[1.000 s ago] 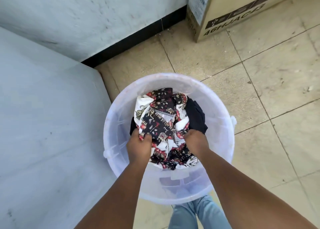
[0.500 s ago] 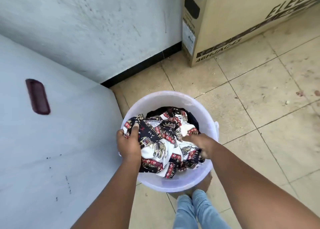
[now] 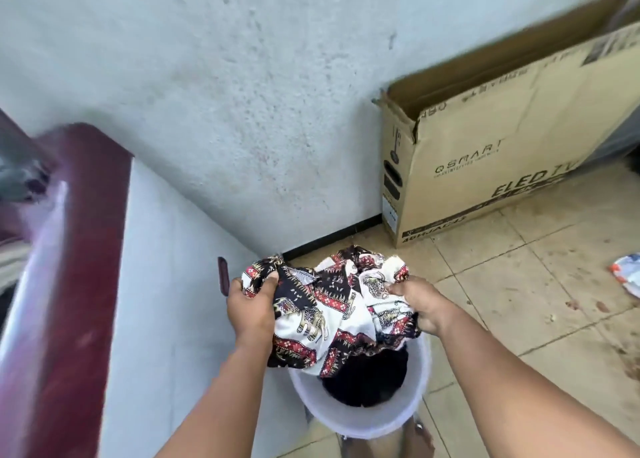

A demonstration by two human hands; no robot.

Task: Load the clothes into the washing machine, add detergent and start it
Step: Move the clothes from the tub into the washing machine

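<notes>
A bundle of patterned clothes [image 3: 329, 308], black, white and red with elephant prints, hangs above a translucent white bucket [image 3: 360, 419] on the floor. My left hand [image 3: 252, 308] grips the bundle's left side and my right hand [image 3: 420, 305] grips its right side. A dark garment [image 3: 367, 378] lies inside the bucket under the bundle. The washing machine [image 3: 159, 319] stands at the left, with a white side wall, a small maroon side handle [image 3: 223, 276] and a maroon top edge [image 3: 79, 250].
A large cardboard TV box [image 3: 502, 153] leans against the pale wall at the right. A crumpled white wrapper [image 3: 628, 274] lies on the tiled floor at the far right. My blue-jeaned legs and feet are just below the bucket.
Both hands have lifted the patterned bundle up out of the bucket. The view has tilted upward, bringing in the machine's maroon top edge and more of the wall and box.
</notes>
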